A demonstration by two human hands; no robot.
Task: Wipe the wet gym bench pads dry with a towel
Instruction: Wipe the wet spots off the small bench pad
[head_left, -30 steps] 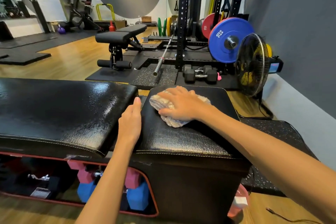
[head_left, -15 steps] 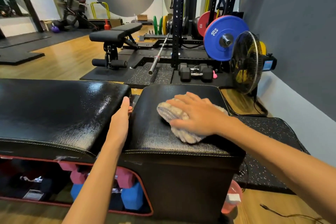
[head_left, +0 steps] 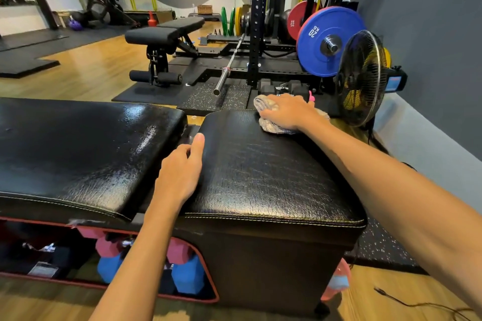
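Two black padded bench sections lie side by side in front of me. The long left pad (head_left: 86, 148) shines with wet patches. The shorter right pad (head_left: 260, 172) has a cracked, glossy surface. My right hand (head_left: 287, 112) lies flat on a bunched grey towel (head_left: 271, 126) at the far right corner of the right pad, pressing it down. My left hand (head_left: 180, 174) rests on the left edge of the right pad, fingers reaching into the gap between the pads, thumb lying along the pad top.
Pink and blue dumbbells (head_left: 185, 273) sit in the open shelf under the bench. A floor fan (head_left: 362, 78) stands past the right pad by the grey wall. A barbell (head_left: 229, 68), rack, blue plate (head_left: 328, 41) and another bench (head_left: 164, 34) stand beyond.
My right hand has slid the towel from the near middle of the right pad away to its far right corner. My left hand stays at the gap between the pads.
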